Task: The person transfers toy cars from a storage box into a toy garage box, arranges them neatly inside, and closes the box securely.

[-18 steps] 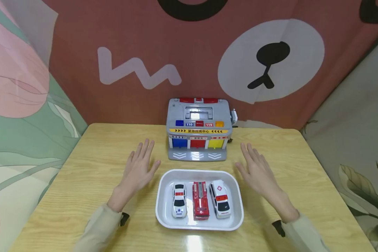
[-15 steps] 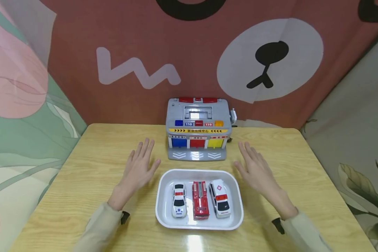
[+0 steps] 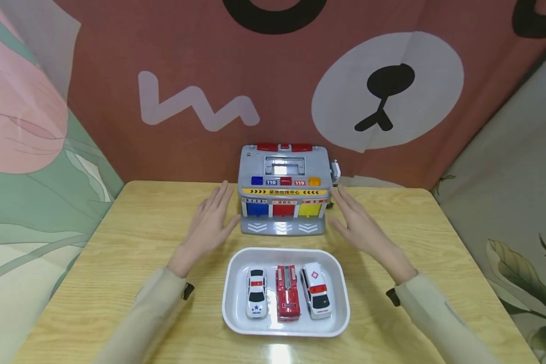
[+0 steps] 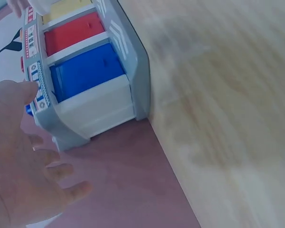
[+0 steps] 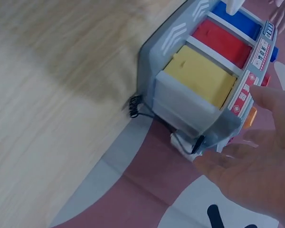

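Observation:
A grey toy rescue station with blue, red and yellow garage doors stands at the back of the table. My left hand is beside its left side, fingers straight and thumb toward the front. On the other side my right hand mirrors it, fingertips close to the right wall. Both wrist views show the palms facing the station, the left hand near the blue door and the right hand near the yellow one. Neither hand holds anything.
In front of the station sits a white tray with a toy police car, a red fire truck and a toy ambulance. A coiled black cord hangs at the station's right side. A printed cloth backs the table.
Both hands have moved forward and inward, from beside the tray to either side of the toy station. The station, tray and vehicles stay in place.

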Demonstrator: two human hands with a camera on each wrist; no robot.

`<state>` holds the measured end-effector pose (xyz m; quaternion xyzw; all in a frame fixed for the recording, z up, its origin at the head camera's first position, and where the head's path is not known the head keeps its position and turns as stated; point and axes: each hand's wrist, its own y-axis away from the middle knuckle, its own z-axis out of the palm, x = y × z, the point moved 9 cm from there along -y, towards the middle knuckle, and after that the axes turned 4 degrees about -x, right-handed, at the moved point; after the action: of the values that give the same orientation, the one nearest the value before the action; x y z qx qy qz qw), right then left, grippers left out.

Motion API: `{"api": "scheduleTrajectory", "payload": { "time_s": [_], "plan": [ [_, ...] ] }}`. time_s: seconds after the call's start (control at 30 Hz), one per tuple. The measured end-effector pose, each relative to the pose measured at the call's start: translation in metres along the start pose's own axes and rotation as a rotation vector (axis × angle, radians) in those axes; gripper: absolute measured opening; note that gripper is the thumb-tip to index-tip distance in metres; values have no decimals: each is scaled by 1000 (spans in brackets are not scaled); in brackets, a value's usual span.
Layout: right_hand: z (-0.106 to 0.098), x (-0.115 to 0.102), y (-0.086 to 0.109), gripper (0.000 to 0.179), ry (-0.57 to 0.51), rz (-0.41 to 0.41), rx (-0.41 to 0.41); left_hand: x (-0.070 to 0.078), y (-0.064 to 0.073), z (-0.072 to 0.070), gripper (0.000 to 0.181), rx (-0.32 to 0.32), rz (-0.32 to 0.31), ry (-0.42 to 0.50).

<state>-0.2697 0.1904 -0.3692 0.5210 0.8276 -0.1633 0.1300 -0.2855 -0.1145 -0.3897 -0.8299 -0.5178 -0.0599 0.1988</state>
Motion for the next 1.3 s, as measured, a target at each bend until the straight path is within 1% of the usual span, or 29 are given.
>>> {"api": "scheduleTrajectory", "payload": {
  "time_s": [0.1,0.17,0.23,0.33,0.53,0.7,1.0,1.2,1.3],
  "plan": [
    [-1,-7,-12,74,1,-16,7,7,-14,2,77,-3,9,0],
    [-1,-11,-19,74,2,-29,19,11,-22,4,79,-18,7,-8],
    [-1,-14,-25,76,0,-26,26,15,-29,6,80,-30,4,-18],
    [-1,-15,-32,78,4,-20,37,19,-38,7,82,-49,7,-29],
    [-1,-17,-45,76,41,-25,64,23,-51,6,83,-51,29,-71],
    [1,-17,-51,74,82,-21,77,22,-54,8,82,-55,12,-87],
    [3,-12,-52,72,142,-11,127,21,-55,9,79,-16,15,-78],
    [4,-13,-52,71,181,11,115,21,-55,11,78,-6,24,-87],
    [3,-17,-52,70,191,6,110,20,-55,12,78,-3,20,-82]
  ]
}}
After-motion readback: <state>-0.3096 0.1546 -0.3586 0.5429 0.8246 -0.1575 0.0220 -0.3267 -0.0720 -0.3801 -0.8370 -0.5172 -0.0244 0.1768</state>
